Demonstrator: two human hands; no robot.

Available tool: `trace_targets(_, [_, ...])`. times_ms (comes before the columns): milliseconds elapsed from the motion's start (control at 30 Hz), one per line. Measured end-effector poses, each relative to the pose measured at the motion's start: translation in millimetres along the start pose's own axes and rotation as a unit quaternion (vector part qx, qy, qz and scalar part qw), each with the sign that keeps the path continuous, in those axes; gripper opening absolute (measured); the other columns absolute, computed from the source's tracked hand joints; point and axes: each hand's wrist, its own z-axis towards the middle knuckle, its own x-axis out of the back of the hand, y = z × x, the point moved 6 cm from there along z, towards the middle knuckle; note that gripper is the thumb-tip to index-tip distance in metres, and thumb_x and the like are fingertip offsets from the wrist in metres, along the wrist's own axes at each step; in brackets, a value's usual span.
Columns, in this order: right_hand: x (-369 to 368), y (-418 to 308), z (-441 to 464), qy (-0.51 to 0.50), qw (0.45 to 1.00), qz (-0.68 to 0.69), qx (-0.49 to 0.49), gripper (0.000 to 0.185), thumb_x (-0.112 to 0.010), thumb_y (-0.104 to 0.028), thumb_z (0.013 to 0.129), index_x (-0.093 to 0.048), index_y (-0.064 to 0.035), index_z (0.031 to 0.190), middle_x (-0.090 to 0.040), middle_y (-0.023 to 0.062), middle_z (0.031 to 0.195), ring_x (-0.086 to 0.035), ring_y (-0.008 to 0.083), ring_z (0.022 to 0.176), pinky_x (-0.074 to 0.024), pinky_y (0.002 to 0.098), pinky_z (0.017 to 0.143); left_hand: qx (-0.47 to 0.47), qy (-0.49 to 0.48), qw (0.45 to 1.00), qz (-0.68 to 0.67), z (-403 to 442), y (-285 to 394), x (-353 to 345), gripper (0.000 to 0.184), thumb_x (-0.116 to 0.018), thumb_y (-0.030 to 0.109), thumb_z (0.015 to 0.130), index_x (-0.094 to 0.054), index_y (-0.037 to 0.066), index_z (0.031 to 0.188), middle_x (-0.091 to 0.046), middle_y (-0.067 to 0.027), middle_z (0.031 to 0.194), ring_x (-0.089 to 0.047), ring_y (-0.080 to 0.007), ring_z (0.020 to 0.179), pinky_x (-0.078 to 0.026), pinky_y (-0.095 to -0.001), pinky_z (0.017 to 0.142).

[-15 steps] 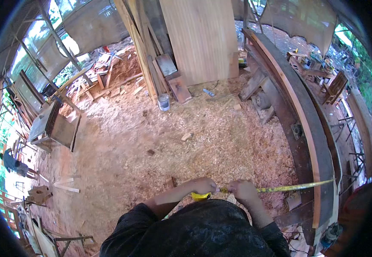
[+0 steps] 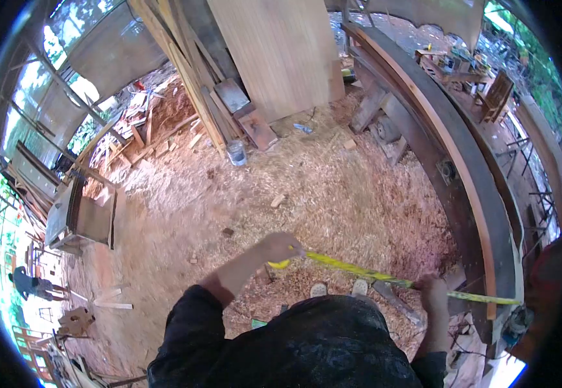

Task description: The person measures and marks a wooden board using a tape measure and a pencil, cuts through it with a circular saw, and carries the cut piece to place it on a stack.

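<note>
My left hand [image 2: 279, 247] is closed around a tape measure, whose yellow case [image 2: 279, 264] shows just below the fingers. From it the yellow blade [image 2: 358, 270] runs out to the right, sloping slightly down. Further along, my right hand [image 2: 431, 289] grips the blade, its fingers wrapped round it. Past that hand the blade crosses the near end of a long wooden beam [image 2: 467, 194] and reaches beyond it. What holds the blade's far tip I cannot make out.
Wood shavings cover the ground [image 2: 242, 213]. A large wooden panel [image 2: 281, 58] leans at the back beside upright planks and a small bucket [image 2: 236, 154]. A wooden cabinet [image 2: 87, 213] stands left. A person [image 2: 29, 284] bends at far left; something dark red shows at the right edge.
My hands have moved apart: the left up and leftward with the case, the right rightward along the blade. More blade now stretches between them. The view has shifted and my shoes appear.
</note>
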Motion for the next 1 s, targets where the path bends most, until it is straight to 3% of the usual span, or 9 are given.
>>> trace_targets(67, [42, 19, -26, 0.009, 0.978, 0.008, -0.208, 0.014, -0.065, -0.018, 0.086, -0.075, -0.0080, 0.083, -0.067, 0.0188, 0.080, -0.067, 0.0403, 0.079, -0.0492, 0.0526, 0.072, 0.050, -0.010, 0.996, 0.069, -1, -6, 43, 0.032, -0.066, 0.048, 0.099, -0.079, 0.022, 0.110, -0.072, -0.0052, 0.119, -0.068, -0.0278, 0.109, -0.052, -0.0416, 0.100])
trace_targets(233, [57, 64, -59, 0.021, 0.964, 0.013, -0.267, 0.051, -0.064, -0.018, 0.093, -0.060, -0.0227, 0.144, -0.071, 0.0202, 0.091, -0.069, 0.0400, 0.083, -0.0519, 0.0520, 0.071, -0.083, 0.122, 0.985, 0.086, 42, -34, 93, 0.035, -0.068, 0.045, 0.096, -0.079, 0.014, 0.106, -0.074, -0.0111, 0.102, -0.068, -0.0312, 0.101, -0.054, -0.0430, 0.090])
trace_targets(333, [69, 74, -53, 0.015, 0.911, 0.076, -0.406, 0.031, -0.063, -0.013, 0.091, -0.069, -0.0092, 0.121, -0.071, 0.0219, 0.095, -0.068, 0.0398, 0.086, -0.0522, 0.0498, 0.075, -0.145, 0.113, 0.981, 0.061, 91, 29, 126, 0.030, -0.071, 0.037, 0.092, -0.080, 0.009, 0.094, -0.075, -0.0122, 0.090, -0.068, -0.0324, 0.092, -0.053, -0.0435, 0.088])
trace_targets(400, [97, 73, -42, -0.047, 0.893, 0.057, -0.444, 0.017, -0.058, -0.011, 0.093, -0.074, -0.0082, 0.098, -0.072, 0.0204, 0.100, -0.068, 0.0381, 0.093, -0.0522, 0.0486, 0.082, -0.062, 0.059, 0.982, 0.170, 143, 43, 132, 0.026, -0.071, 0.031, 0.092, -0.079, 0.006, 0.091, -0.074, -0.0143, 0.091, -0.067, -0.0331, 0.093, -0.051, -0.0461, 0.090])
trace_targets(433, [70, 106, -48, -0.037, 0.921, 0.029, -0.387, 0.018, -0.059, -0.015, 0.093, -0.074, -0.0104, 0.100, -0.071, 0.0163, 0.107, -0.066, 0.0373, 0.105, -0.0495, 0.0504, 0.092, -0.153, 0.091, 0.969, 0.171, 164, 59, 140, 0.028, -0.069, 0.029, 0.093, -0.077, 0.003, 0.093, -0.072, -0.0177, 0.095, -0.067, -0.0361, 0.093, -0.050, -0.0468, 0.090])
trace_targets(500, [65, 136, -42, 0.027, 0.920, 0.008, -0.391, 0.023, -0.061, -0.018, 0.091, -0.073, -0.0173, 0.111, -0.069, 0.0088, 0.122, -0.054, 0.0337, 0.131, -0.0364, 0.0631, 0.106, -0.129, 0.065, 0.969, 0.200, 218, 80, 146, 0.026, -0.068, 0.025, 0.094, -0.075, 0.000, 0.095, -0.070, -0.0206, 0.097, -0.065, -0.0395, 0.094, -0.050, -0.0476, 0.087])
trace_targets(667, [81, 187, -57, 0.027, 0.892, -0.027, -0.450, 0.031, -0.061, -0.018, 0.092, -0.069, -0.0246, 0.122, -0.069, 0.0057, 0.124, -0.054, 0.0300, 0.133, -0.0350, 0.0637, 0.105, -0.193, 0.041, 0.947, 0.252, 328, 178, 151, 0.023, -0.067, 0.024, 0.096, -0.076, 0.002, 0.097, -0.069, -0.0197, 0.093, -0.065, -0.0386, 0.092, -0.051, -0.0482, 0.082])
trace_targets(700, [91, 188, -58, 0.149, 0.881, -0.062, -0.445, 0.011, -0.064, -0.027, 0.093, -0.071, -0.0189, 0.092, -0.072, 0.0021, 0.096, -0.061, 0.0282, 0.115, -0.0339, 0.0516, 0.105, -0.197, 0.049, 0.947, 0.249, 347, 198, 152, 0.023, -0.067, 0.024, 0.097, -0.076, 0.002, 0.097, -0.068, -0.0196, 0.092, -0.065, -0.0387, 0.092, -0.051, -0.0484, 0.081])
trace_targets(1000, [112, 291, -14, 0.117, 0.837, 0.000, -0.534, 0.017, -0.067, -0.034, 0.093, -0.072, -0.0185, 0.097, -0.070, 0.0036, 0.102, -0.060, 0.0292, 0.115, -0.0383, 0.0548, 0.100, -0.274, 0.084, 0.901, 0.325, 520, 322, 187, 0.028, -0.066, 0.030, 0.099, -0.076, 0.003, 0.100, -0.067, -0.0195, 0.098, -0.064, -0.0405, 0.094, -0.050, -0.0493, 0.082])
